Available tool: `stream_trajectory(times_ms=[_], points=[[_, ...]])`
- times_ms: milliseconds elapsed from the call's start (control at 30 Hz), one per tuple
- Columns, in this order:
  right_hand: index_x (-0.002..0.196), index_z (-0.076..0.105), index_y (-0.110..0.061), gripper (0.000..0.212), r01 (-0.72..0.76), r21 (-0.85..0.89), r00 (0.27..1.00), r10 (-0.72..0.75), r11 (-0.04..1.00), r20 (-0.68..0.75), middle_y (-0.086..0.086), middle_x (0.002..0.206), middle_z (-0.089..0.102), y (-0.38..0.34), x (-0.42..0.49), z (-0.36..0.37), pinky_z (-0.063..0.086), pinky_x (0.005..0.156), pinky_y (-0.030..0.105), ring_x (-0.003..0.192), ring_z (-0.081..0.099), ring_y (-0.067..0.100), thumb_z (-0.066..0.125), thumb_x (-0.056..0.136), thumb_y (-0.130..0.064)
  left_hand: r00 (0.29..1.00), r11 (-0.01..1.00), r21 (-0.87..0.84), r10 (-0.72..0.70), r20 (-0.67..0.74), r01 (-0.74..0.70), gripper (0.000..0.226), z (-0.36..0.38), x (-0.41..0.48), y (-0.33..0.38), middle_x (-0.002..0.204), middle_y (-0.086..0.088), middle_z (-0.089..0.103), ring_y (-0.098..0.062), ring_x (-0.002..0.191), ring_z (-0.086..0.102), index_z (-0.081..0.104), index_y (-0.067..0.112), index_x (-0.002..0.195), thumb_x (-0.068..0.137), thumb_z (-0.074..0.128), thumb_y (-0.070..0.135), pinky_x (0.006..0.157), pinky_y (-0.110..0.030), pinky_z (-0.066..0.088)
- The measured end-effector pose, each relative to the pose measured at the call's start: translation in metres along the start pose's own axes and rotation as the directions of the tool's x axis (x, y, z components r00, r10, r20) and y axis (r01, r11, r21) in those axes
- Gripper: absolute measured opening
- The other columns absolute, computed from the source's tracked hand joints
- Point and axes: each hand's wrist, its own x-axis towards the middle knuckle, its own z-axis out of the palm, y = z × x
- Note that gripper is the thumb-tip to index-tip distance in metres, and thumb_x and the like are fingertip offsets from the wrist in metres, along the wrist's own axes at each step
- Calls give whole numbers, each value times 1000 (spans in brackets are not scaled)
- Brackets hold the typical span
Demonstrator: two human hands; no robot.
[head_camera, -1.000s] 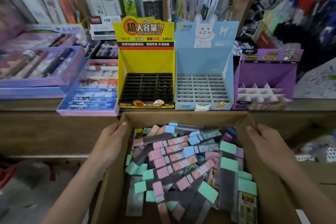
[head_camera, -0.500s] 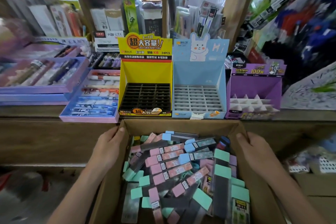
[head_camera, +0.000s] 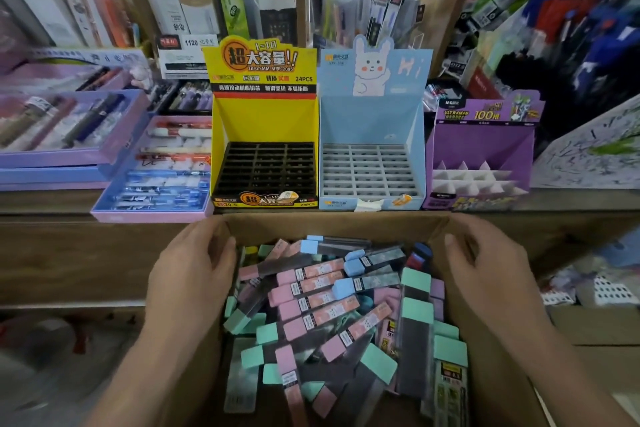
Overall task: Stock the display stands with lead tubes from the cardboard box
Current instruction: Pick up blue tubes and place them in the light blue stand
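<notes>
An open cardboard box (head_camera: pixel 332 224) sits low in front of me, filled with several lead tubes (head_camera: pixel 322 291) capped in pink, blue and mint green. My left hand (head_camera: pixel 190 270) grips the box's left wall, thumb over the rim. My right hand (head_camera: pixel 485 263) grips the right wall in the same way. On the shelf just behind the box stand a yellow display stand (head_camera: pixel 265 121) with a black slotted grid, a light blue rabbit display stand (head_camera: pixel 370 121) with a grey grid, and a purple display stand (head_camera: pixel 481 146) with white dividers. All their slots look empty.
Purple and blue trays of pens (head_camera: pixel 156 170) lie on the shelf left of the stands. Packed stationery (head_camera: pixel 363 10) fills the shelves behind. A patterned sheet (head_camera: pixel 588 149) leans at the right. The wooden shelf edge (head_camera: pixel 69 218) runs across just behind the box.
Both hands stay on the box walls. My view has bobbed down and back up, so the stands shift a little in the frame.
</notes>
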Motion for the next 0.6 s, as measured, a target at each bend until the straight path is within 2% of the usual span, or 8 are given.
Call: stream_trajectory(times_ms=[100,167,233,300,400,533,600], points=[[124,68,-16,29,94,-32,993,-91,995,77,-6,113,66,-19,4,1,46,92,26,103,59,8,66,95,-13,995,994,-88,71,65,-65,24,-6,-1,20,100,14,72,-6,87,65,69,27,115,92,66,27,71,-22,50],[121,69,-18,27,102,7,981,-102,995,162,-11,109,65,-28,10,5,47,88,20,100,61,6,69,94,-15,973,994,-95,70,220,-50,28,-2,2,32,108,16,72,-6,100,67,67,29,119,92,65,35,84,-28,56],[122,71,-20,29,44,97,954,-71,994,290,-13,108,67,-36,18,11,48,87,15,100,63,1,73,93,-16,927,998,-29,58,372,-50,35,9,6,39,117,14,70,-6,107,65,64,30,127,93,66,38,94,-34,56],[125,70,-21,33,34,88,906,-68,996,418,-9,116,69,-41,26,19,50,93,18,105,64,2,75,92,-17,884,999,-5,35,467,-37,37,19,10,45,119,14,69,-5,106,63,63,32,125,89,71,35,97,-34,55],[131,65,-24,43,78,-27,831,-50,997,554,-6,131,63,-44,34,34,50,105,31,117,59,9,76,90,-17,853,999,0,35,520,-41,38,39,15,46,114,14,68,-8,104,61,64,32,121,84,74,37,96,-35,55],[149,48,-26,69,177,-181,709,2,967,705,-4,148,49,-37,35,54,42,114,41,135,47,22,79,87,-23,822,999,-8,31,569,-32,35,58,14,38,98,19,61,-9,102,61,67,34,117,83,75,30,92,-34,55],[153,41,-28,78,236,-238,665,21,942,746,-4,151,41,-33,35,62,37,117,43,139,41,27,80,86,-27,818,999,-33,49,573,-37,33,65,12,31,102,17,63,-9,104,61,69,33,113,81,77,29,93,-33,55]])
